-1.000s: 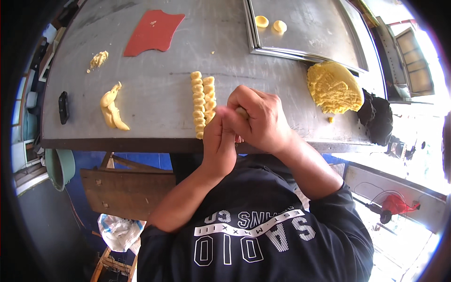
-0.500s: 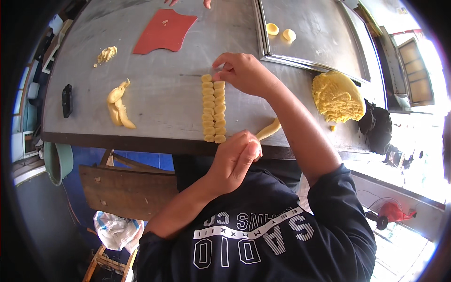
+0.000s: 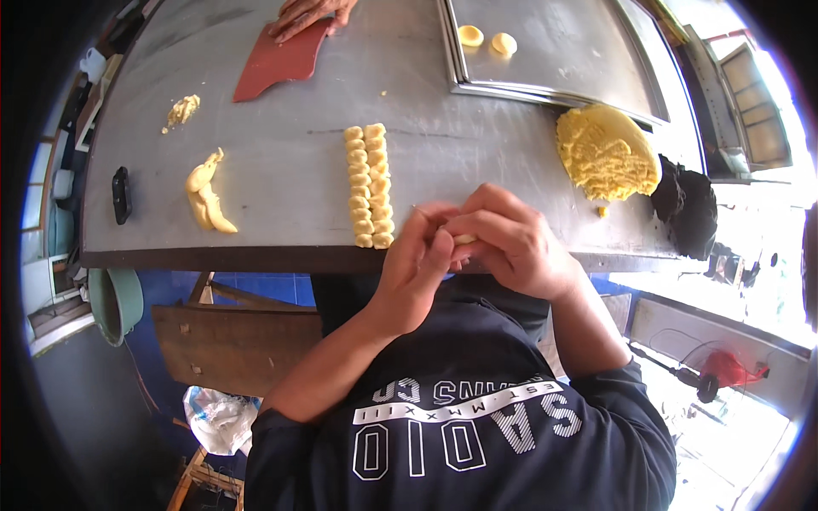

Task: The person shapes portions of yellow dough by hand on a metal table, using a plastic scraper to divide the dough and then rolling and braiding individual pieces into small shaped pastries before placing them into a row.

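Now, hands (image 3: 415, 272) (image 3: 518, 249) pinch dough (image 3: 464, 239); tray (image 3: 567, 70) bears 2 rounds (image 3: 504, 44).

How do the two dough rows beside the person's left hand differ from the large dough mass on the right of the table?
The dough rows are made up of many small pieces, while the dough mass is one big lump. The dough rows run straight and narrow; the dough mass is broad and rounded. The dough rows look paler and smoother, the dough mass deeper yellow and rougher. Both are yellowish and lie on the grey table.
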### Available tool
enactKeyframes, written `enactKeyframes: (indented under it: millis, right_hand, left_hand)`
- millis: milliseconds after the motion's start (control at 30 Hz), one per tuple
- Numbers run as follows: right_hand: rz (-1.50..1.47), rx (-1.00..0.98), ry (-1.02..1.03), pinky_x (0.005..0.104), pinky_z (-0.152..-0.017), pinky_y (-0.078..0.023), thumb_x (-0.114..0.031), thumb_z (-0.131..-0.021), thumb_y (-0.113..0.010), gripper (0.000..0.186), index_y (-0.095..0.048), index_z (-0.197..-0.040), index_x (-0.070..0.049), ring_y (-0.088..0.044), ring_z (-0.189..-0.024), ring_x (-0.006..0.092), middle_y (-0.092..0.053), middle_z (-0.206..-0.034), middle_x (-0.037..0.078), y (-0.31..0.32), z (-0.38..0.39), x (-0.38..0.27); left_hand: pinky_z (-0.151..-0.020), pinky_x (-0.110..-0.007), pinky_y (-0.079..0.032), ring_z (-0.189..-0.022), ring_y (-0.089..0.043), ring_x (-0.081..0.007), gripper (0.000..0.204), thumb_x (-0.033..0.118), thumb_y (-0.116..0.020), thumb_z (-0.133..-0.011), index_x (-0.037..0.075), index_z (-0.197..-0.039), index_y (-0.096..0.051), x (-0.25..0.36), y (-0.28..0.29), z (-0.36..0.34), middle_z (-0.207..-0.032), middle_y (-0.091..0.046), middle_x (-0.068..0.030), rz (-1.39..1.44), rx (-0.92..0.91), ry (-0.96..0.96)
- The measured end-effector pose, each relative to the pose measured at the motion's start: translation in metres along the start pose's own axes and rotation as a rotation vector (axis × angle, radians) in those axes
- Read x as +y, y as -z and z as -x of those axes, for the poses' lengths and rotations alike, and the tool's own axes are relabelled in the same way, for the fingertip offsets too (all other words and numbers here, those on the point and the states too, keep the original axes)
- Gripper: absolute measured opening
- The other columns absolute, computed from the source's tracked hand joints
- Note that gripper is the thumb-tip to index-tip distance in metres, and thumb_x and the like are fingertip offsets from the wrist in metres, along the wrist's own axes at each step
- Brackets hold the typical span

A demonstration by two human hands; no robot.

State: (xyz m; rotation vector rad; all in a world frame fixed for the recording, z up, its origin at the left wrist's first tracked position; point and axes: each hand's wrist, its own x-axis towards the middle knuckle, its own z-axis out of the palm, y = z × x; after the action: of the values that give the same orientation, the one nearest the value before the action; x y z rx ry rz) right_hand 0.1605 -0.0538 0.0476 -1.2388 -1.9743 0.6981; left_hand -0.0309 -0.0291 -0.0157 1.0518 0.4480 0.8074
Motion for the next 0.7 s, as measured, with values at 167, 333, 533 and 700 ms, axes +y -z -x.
enactKeyframes:
  millis: [167,333,533,700]
  right_hand:
    - [0.13,0.198,-0.029,0.0421,-0.064,-0.055,-0.03,-0.093,-0.086,0.032,-0.064,-0.094,-0.006,-0.07,-0.075,0.0324,-0.068,-0.087,0.01,-0.021,0.011,-0.021]
    - [0.176,0.315,-0.113,0.0431,-0.051,-0.05,-0.03,-0.095,-0.084,0.033,-0.062,-0.088,-0.006,-0.065,-0.058,0.0321,-0.064,-0.067,0.01,-0.045,0.005,-0.017]
    - [0.371,0.182,-0.189,0.0469,-0.064,-0.054,-0.032,-0.1,-0.077,0.032,-0.065,-0.087,-0.006,-0.07,-0.076,0.0333,-0.068,-0.078,0.011,-0.06,-0.013,0.016]
    - [0.342,0.028,-0.167,0.0493,-0.079,-0.055,-0.03,-0.095,-0.079,0.024,-0.071,-0.1,-0.007,-0.069,-0.088,0.0356,-0.07,-0.084,0.01,-0.07,-0.007,0.024]
  left_hand:
    - [-0.08,-0.027,-0.047,-0.09,-0.057,-0.0095,0.039,0.032,-0.046,-0.119,-0.001,-0.115,-0.065,-0.018,-0.01,0.007,-0.102,-0.063,-0.0059,-0.278,-0.02,-0.256]
    - [-0.069,-0.031,-0.048,-0.076,-0.057,-0.0122,0.033,0.022,-0.044,-0.118,-0.003,-0.103,-0.062,-0.004,-0.011,0.028,-0.088,-0.062,-0.0049,-0.206,0.079,-0.104]
    - [-0.066,-0.032,-0.051,-0.065,-0.059,-0.0183,0.032,0.014,-0.046,-0.112,-0.001,-0.086,-0.056,-0.004,0.014,0.046,-0.077,-0.06,-0.0104,-0.423,-0.126,-0.234]
    - [-0.069,-0.036,-0.054,-0.068,-0.061,-0.0217,0.027,0.011,-0.048,-0.111,0.0,-0.088,-0.058,-0.006,0.017,0.044,-0.079,-0.062,-0.0115,-0.3,-0.143,-0.277]
